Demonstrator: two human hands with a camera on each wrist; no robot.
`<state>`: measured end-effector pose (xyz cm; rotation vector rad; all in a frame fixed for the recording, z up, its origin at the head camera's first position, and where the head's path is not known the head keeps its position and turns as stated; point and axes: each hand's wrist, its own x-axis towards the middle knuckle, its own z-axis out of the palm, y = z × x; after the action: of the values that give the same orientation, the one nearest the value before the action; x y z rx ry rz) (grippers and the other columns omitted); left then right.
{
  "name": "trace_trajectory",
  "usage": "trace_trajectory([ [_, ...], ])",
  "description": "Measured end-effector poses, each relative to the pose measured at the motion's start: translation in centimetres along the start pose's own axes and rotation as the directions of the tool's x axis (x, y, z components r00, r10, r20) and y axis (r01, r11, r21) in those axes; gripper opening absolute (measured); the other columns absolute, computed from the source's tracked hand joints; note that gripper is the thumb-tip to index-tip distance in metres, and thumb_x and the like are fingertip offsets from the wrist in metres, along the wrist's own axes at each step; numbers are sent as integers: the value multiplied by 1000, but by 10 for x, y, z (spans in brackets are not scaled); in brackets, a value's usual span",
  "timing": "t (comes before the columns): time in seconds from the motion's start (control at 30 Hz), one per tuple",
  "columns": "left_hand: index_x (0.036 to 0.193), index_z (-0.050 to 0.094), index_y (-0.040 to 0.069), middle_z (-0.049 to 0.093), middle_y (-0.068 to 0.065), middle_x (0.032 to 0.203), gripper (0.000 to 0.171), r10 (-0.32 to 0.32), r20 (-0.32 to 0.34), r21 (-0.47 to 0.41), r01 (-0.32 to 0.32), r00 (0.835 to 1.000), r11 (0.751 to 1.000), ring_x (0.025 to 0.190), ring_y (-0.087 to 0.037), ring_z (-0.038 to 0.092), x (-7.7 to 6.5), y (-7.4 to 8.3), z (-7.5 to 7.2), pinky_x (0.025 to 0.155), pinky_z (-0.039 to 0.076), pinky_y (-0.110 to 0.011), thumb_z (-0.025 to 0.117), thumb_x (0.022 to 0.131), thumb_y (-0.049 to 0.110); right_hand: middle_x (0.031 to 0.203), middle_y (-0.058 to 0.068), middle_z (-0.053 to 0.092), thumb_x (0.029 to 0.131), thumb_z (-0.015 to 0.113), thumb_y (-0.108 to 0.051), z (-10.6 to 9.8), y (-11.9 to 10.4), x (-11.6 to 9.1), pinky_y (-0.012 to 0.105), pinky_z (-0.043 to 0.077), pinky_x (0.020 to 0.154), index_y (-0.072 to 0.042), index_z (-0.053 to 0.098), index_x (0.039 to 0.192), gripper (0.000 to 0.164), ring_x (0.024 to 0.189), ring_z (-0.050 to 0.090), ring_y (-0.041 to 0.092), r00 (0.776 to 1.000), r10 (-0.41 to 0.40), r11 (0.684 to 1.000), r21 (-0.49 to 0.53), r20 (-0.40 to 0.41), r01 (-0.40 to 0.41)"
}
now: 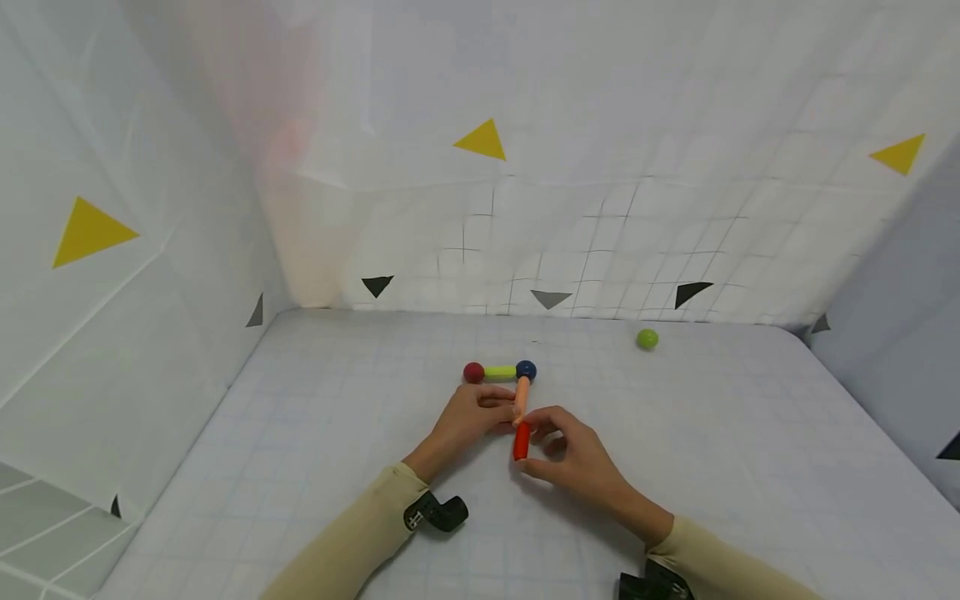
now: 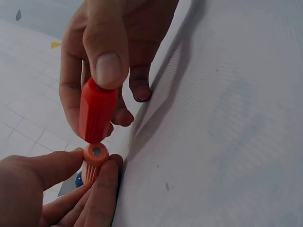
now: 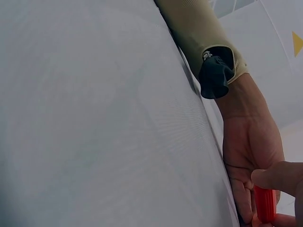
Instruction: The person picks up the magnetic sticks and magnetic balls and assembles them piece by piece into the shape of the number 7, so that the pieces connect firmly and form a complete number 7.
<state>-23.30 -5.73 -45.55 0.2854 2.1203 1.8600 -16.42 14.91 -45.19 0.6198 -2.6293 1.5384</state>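
My left hand [image 1: 467,418] pinches an orange magnetic building rod [image 1: 522,395] between thumb and fingers. At its far end the orange rod meets a dark blue ball [image 1: 526,370]. A yellow-green rod [image 1: 499,372] runs left from that ball to a red ball [image 1: 473,372]. In my right hand [image 1: 581,462], thumb and fingertips grip a red rod [image 1: 521,443] by its ends. The left wrist view has the red rod [image 2: 96,113] tilted, its lower end right at the orange rod's near end [image 2: 96,152], where a round grey disc shows.
A light green ball [image 1: 647,339] lies at the back right of the white, grid-lined table [image 1: 315,375]. White walls with yellow and dark triangles enclose the table behind and at the sides. Dark devices [image 1: 442,512] sit at both sleeve cuffs.
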Motion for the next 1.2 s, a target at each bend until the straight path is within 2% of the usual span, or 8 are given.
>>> trace_trajectory([
  [0.37, 119, 75, -1, 76, -8, 104, 30, 2, -5, 15, -2, 1000, 1000, 93, -18, 72, 0, 1, 1, 84, 59, -33, 81, 93, 14, 113, -2, 66, 82, 92, -21, 4, 0, 2, 35, 57, 81, -11, 63, 124, 52, 99, 64, 23, 1000, 21, 1000, -4, 0, -21],
  [0.5, 119, 75, 0, 76, -9, 104, 31, 14, -13, 46, -14, 1000, 999, 94, -18, 71, 0, 1, 1, 85, 59, -33, 81, 93, 16, 112, -1, 66, 82, 92, -21, 5, 0, 2, 35, 57, 81, -10, 63, 123, 51, 99, 63, 23, 1000, 23, 1000, -10, -3, -23],
  [1.0, 118, 77, 4, 77, -4, 104, 29, 2, -10, 69, -1, 1000, 998, 98, -17, 71, -1, 2, 0, 86, 58, -32, 80, 94, 20, 109, -3, 65, 83, 90, -19, 8, 0, 3, 34, 57, 79, -11, 61, 122, 49, 97, 63, 23, 1000, -21, 999, -41, -6, 21],
  [1.2, 119, 76, 2, 77, -6, 105, 29, 25, 3, 65, -25, 1000, 998, 99, -17, 72, 0, 1, 0, 86, 58, -32, 78, 95, 18, 107, 0, 64, 82, 89, -10, 10, -2, 2, 32, 57, 77, -13, 63, 125, 51, 96, 60, 22, 998, -54, 996, -75, -12, 53],
])
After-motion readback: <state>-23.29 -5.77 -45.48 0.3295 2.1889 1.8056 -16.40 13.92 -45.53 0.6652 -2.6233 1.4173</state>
